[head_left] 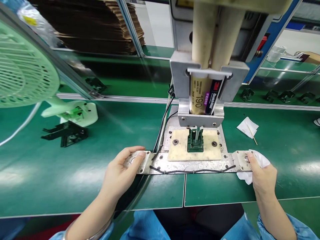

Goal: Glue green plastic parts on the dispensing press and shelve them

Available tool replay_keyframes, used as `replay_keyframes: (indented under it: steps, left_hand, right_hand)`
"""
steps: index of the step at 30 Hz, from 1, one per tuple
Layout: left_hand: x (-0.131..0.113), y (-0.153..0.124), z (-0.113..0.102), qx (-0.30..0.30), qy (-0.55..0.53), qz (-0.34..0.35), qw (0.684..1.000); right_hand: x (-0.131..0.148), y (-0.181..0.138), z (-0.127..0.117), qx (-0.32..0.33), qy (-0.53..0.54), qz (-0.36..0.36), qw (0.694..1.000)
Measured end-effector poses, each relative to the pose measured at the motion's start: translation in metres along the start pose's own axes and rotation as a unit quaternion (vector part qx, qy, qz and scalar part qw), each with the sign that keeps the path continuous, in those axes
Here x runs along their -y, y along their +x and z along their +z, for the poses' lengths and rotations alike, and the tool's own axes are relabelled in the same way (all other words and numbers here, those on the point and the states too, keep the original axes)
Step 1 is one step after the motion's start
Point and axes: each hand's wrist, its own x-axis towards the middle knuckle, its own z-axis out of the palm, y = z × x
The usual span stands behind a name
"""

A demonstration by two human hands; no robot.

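My left hand (121, 171) lies on the left metal button plate (143, 163), its thumb on the round button. My right hand (261, 178) holds a crumpled white cloth (260, 163) and presses its thumb on the right button (246, 159). Between them a steel base (195, 165) carries a cream fixture block (180, 151) with a small dark green part (193, 141) seated in it. A dispenser nozzle (198, 132) touches down into that part from twin adhesive cartridges (203, 96) clamped in a metal bracket (232, 80).
A pale green fan (25, 70) stands at the left with black plastic parts (66, 133) by its base. A white wipe and a wooden stick (248, 128) lie right of the machine. More black parts (282, 96) sit on the conveyor behind. Black cables (161, 133) run along the base.
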Motion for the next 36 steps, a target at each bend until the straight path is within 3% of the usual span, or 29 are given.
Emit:
replay_keyframes:
  steps: [4, 7, 12, 16, 19, 23, 27, 30, 32, 34, 36]
  left_hand:
    - [-0.019, 0.000, -0.006, 0.006, 0.111, 0.116, 0.987]
    - [-0.054, 0.000, -0.002, 0.094, 0.099, 0.173, 0.975]
    - [-0.101, 0.018, 0.031, 0.278, 0.028, 0.167, 0.946]
    - [-0.107, 0.033, 0.055, 0.320, -0.082, 0.176, 0.927]
    - [-0.113, 0.032, 0.055, 0.347, -0.159, 0.146, 0.913]
    - [-0.124, 0.022, 0.040, 0.383, -0.174, 0.046, 0.906]
    - [-0.121, 0.011, 0.031, 0.415, -0.207, -0.037, 0.885]
    - [-0.112, -0.002, 0.025, 0.422, -0.201, -0.036, 0.883]
    - [-0.108, -0.014, 0.020, 0.420, -0.182, -0.002, 0.889]
    - [-0.108, -0.026, 0.015, 0.411, -0.157, 0.062, 0.896]
    - [-0.109, -0.036, 0.011, 0.383, -0.137, 0.138, 0.903]
  right_hand:
    - [0.006, -0.002, 0.001, -0.001, 0.006, 0.003, 1.000]
    - [0.008, -0.004, 0.000, -0.005, 0.004, 0.005, 1.000]
    - [0.006, -0.003, 0.000, 0.000, -0.003, 0.009, 1.000]
    - [0.003, -0.002, 0.000, 0.012, -0.001, -0.007, 1.000]
    - [0.002, -0.002, 0.000, 0.021, -0.002, -0.016, 1.000]
    - [0.004, 0.000, 0.001, 0.024, 0.004, -0.019, 1.000]
    - [0.005, -0.001, 0.002, 0.009, 0.010, -0.044, 0.999]
    - [0.009, -0.018, -0.008, -0.069, -0.072, -0.132, 0.986]
    - [0.018, -0.039, -0.018, -0.053, -0.106, -0.266, 0.957]
    - [0.035, -0.062, -0.026, 0.090, -0.075, -0.436, 0.892]
    - [0.058, -0.081, -0.028, 0.215, -0.075, -0.544, 0.807]
